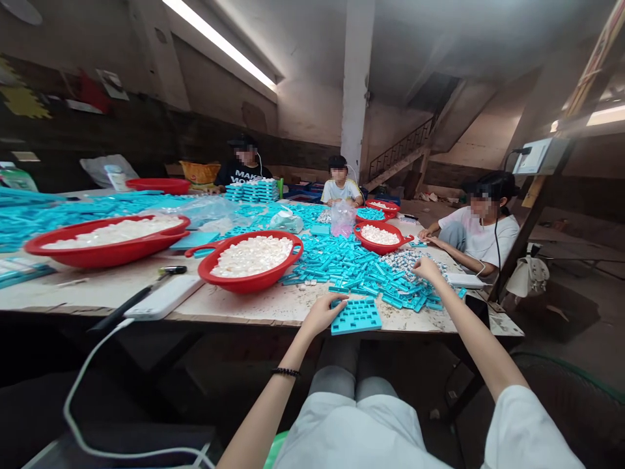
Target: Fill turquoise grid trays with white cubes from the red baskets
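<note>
My left hand [324,314] grips the left edge of a flat blue plastic board [357,316] with rows of small square slots. The board lies at the table's front edge, and a thin blue strip sits just behind my fingertips. My right hand [428,268] is over a heap of small white-and-dark pieces [407,262], its fingers drawn together. Whether a piece is between those fingers is too small to make out. Between and behind my hands spreads a large pile of loose blue plastic pieces [336,264].
Left of my hands stands a red basin [251,281] of white pieces, with a larger red basin [102,257] beyond it. A white power bank [163,298] with a cable lies near the edge. Three people sit around the table [273,311]; one person [483,228] is at right.
</note>
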{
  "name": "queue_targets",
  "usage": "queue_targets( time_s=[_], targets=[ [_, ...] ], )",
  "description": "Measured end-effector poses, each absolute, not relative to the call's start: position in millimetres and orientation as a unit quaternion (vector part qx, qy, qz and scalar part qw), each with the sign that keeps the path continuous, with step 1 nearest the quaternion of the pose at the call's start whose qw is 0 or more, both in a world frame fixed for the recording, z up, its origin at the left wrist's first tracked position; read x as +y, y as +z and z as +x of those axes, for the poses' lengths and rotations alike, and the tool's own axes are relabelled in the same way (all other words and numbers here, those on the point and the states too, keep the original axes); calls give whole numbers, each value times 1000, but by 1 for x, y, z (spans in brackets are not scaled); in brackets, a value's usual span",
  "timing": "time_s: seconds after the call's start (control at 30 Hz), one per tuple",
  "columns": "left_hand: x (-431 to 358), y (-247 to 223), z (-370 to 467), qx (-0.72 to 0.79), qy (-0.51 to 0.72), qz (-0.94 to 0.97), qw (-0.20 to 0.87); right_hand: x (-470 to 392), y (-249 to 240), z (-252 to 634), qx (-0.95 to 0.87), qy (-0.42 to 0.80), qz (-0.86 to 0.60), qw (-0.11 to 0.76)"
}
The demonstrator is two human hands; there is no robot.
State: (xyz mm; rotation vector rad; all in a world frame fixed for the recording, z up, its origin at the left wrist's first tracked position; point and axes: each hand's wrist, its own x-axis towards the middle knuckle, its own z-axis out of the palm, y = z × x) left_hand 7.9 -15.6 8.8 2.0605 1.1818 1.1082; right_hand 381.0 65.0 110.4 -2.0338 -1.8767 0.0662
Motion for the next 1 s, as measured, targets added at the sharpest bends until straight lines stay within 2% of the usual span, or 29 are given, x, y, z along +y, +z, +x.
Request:
queue_targets(
  time_s=[0.1,0.2,0.3,0.5,1.0],
  targets=[
    [-17,10,8,448,410,754,251,48,105,350,-714,100,-645,252],
    [-18,10,8,450,411,754,246,26,83,301,-739,248,-477,407],
    [-18,11,8,442,411,758,246,7,56,251,-738,298,-390,463],
    [-21,14,9,426,416,762,255,-7,27,211,-764,273,-365,456],
    [-25,18,11,429,419,760,252,-13,27,217,-765,287,-371,442]
  ],
)
